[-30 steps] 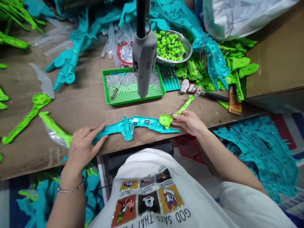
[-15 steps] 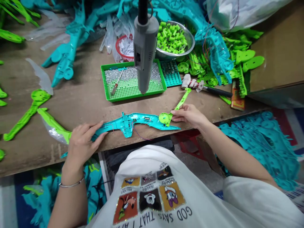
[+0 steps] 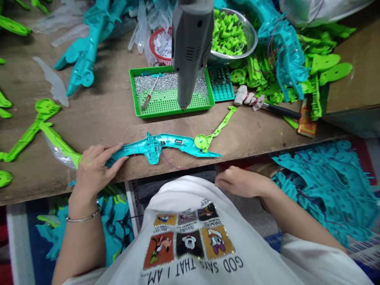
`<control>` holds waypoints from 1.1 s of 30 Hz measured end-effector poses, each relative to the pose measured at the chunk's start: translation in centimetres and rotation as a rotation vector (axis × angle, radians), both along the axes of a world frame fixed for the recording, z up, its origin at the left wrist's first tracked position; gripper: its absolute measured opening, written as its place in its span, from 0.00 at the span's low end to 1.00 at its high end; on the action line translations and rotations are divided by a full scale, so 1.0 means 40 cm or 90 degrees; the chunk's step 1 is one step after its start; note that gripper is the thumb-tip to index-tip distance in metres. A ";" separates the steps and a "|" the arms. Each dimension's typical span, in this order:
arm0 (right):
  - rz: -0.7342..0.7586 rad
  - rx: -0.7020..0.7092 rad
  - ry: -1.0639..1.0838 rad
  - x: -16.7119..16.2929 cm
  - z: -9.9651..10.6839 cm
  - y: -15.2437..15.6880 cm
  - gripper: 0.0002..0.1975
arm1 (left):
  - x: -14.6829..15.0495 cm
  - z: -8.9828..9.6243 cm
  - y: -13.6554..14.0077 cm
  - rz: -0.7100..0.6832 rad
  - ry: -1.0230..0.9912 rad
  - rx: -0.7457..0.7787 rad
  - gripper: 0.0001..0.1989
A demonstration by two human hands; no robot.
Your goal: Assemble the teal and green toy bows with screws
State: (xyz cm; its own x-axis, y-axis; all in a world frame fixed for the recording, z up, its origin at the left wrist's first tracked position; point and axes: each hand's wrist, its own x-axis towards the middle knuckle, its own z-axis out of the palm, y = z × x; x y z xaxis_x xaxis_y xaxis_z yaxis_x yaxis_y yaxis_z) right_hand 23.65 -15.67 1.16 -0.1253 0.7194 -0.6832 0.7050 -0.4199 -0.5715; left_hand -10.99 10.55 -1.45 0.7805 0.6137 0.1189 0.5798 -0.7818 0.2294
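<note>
A long turquoise plastic shell half [image 3: 185,145], curved like part of a toy bow, lies with its inside up along the table's front edge. Thin wires and a small metal spring show in it. A green arm with a round end [image 3: 202,141] sits at its right end and points up and right. My left hand [image 3: 96,162] grips the shell's left end between thumb and fingers. Below the table edge, in front of my shirt, my right hand [image 3: 237,181] is closed with curled fingers, apart from the shell. Whatever it may hold is hidden.
An electric screwdriver [image 3: 190,55] hangs over a green tray [image 3: 142,115] of screws. Behind are a metal bowl [image 3: 252,39] of green pieces and a red basket [image 3: 160,59]. A wrapped-head hammer [image 3: 279,110] lies right. Loose green parts [image 3: 26,134] lie left.
My right hand has let go of the green arm and moved down, off the table edge. My left hand still grips the shell. The view has shifted slightly.
</note>
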 end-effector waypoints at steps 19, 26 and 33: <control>-0.025 0.148 0.237 0.001 0.081 0.022 0.04 | -0.047 0.007 0.039 -0.002 0.021 0.053 0.17; -0.487 0.365 0.271 0.080 0.067 0.183 0.16 | -0.045 -0.021 0.023 0.005 -0.390 0.303 0.33; -0.451 0.261 0.302 0.114 -0.015 0.269 0.17 | 0.256 0.072 -0.296 -0.299 -0.420 -0.028 0.08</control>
State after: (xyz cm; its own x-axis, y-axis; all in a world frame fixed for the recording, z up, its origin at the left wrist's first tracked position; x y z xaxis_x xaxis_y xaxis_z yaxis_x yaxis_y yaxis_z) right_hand 28.20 -4.90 0.54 0.2322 0.9075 -0.3501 0.0187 -0.3641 -0.9312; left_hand -0.75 -1.30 1.45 0.7356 0.2549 0.6277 -0.0717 -0.8920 0.4463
